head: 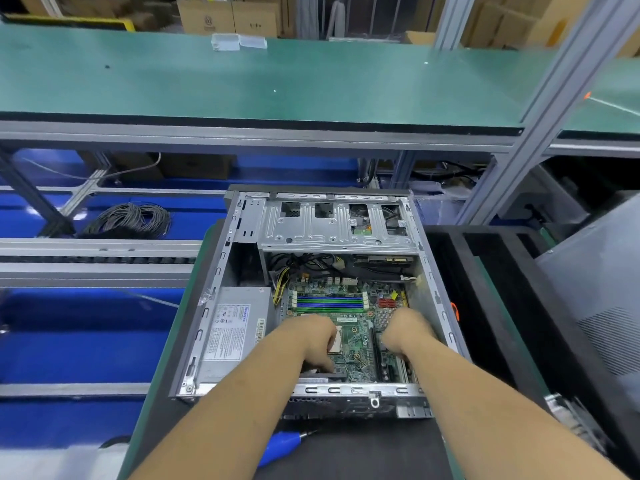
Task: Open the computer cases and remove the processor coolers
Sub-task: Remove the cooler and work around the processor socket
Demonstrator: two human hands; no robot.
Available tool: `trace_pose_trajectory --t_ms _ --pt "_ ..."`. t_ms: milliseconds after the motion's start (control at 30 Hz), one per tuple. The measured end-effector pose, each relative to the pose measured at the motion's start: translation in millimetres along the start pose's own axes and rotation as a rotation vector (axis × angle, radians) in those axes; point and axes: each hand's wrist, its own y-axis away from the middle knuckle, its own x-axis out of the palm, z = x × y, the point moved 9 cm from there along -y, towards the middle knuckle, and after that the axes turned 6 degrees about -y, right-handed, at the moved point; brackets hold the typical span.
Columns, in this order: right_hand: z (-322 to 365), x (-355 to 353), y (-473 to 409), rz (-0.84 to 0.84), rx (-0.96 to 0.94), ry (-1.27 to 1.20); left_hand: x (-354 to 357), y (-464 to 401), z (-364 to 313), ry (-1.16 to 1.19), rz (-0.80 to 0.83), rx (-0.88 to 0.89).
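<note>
Green bench (242, 81) behind — both hands (315, 337) inside open case (221, 271).

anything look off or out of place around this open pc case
Mostly tidy. One oddity: the blue-handled screwdriver lies loose on the dark mat right before the open grey metal computer case, half under the left forearm, where it could get knocked. No damage shows on the green motherboard.

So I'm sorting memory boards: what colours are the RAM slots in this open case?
Alternating blue and green RAM slots, seen in the head view, just beyond both hands.
</note>
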Motion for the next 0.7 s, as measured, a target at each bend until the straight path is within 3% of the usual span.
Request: trace_pose_trajectory --t_ms 100,233,400,600,700 --pt "-1.3 -2.2 -0.9 -0.009 0.012 -0.021 -11.7 -2.1 10.9 0.003 -0.105 -0.108" --pt "-1.3 -2.0 -2.4 0.009 0.02 -0.004 -12.2 0.4 26.9 -0.032 -0.094 -0.262" --pt "-0.9 3.6 -3.6 0.061 0.035 -0.024 -6.4 -4.2 28.6 -0.004 -0.055 -0.281" --pt "1.0 -6.0 -0.9 -0.011 -0.008 0.083 -7.5 -3.0 30.9 0.029 -0.059 -0.312" --pt "-0.2 -7.7 -0.7 -0.046 -0.004 0.051 -17.1 -0.3 33.0 0.033 -0.138 -0.334"
